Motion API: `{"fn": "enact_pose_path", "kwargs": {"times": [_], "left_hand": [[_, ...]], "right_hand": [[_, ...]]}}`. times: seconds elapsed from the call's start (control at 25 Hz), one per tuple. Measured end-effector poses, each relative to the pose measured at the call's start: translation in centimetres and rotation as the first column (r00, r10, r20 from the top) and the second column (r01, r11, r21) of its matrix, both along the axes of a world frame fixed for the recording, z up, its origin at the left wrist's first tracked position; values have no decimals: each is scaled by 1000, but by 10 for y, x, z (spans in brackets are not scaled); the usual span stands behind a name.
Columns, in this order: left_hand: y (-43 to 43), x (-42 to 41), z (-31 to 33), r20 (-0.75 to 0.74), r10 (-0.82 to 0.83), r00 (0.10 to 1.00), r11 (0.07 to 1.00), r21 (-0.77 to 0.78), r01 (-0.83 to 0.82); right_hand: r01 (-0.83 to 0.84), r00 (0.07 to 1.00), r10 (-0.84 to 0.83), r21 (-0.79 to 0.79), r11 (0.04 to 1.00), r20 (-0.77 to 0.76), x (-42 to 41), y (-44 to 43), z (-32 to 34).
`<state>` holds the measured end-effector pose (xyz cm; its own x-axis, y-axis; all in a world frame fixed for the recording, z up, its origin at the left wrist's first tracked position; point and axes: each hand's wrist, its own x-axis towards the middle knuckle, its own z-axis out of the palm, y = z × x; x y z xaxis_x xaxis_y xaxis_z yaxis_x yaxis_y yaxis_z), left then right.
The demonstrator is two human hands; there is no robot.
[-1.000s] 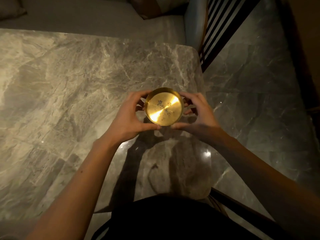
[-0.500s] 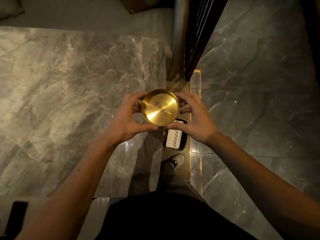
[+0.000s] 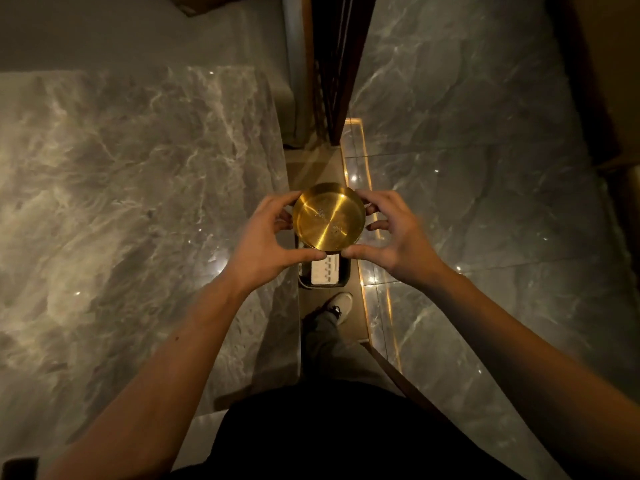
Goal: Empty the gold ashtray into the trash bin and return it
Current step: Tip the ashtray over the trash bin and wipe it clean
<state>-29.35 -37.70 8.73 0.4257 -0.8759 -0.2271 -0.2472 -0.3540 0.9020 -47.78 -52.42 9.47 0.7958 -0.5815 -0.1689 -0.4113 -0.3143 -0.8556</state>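
The round gold ashtray is held level in the air with specks of ash on its bottom. My left hand grips its left rim and my right hand grips its right rim, thumbs meeting at the near edge. Directly under the ashtray, on the floor beside the table, stands a small dark trash bin with something white inside; its far part is hidden by the ashtray.
A grey marble table fills the left side, its right edge running just left of the bin. A glossy marble floor lies to the right. A dark slatted frame stands beyond. My shoe is just behind the bin.
Both hands have carried the ashtray to the right, off the table's edge and over the floor gap. The bin has come into view beneath it.
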Motion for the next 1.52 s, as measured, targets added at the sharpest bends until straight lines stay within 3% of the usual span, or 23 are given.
{"fn": "enact_pose_path", "kwargs": {"times": [0.16, 0.4, 0.64, 0.96, 1.24, 1.52], "left_hand": [[-3, 2, -28, -121, 8, 993, 1000, -1, -9], [-5, -3, -68, -317, 101, 943, 991, 117, -67], [-18, -31, -96, -370, 240, 897, 962, 212, -170], [-54, -77, -138, -323, 453, 831, 883, 293, -367], [-85, -97, -188, -414, 525, 744, 844, 368, -390], [-90, -101, -257, -412, 591, 694, 791, 467, -396]], "right_hand": [[97, 993, -93, 39, 995, -78, 2, 7, -12], [200, 976, -185, 127, 972, -117, 4, 13, -47], [195, 975, -156, 271, 943, -157, -9, -10, -88], [240, 968, -163, 505, 829, -192, -26, -50, -152], [214, 967, -93, 558, 802, -237, -37, -90, -211], [231, 958, -56, 642, 731, -281, -38, -90, -294]]}}
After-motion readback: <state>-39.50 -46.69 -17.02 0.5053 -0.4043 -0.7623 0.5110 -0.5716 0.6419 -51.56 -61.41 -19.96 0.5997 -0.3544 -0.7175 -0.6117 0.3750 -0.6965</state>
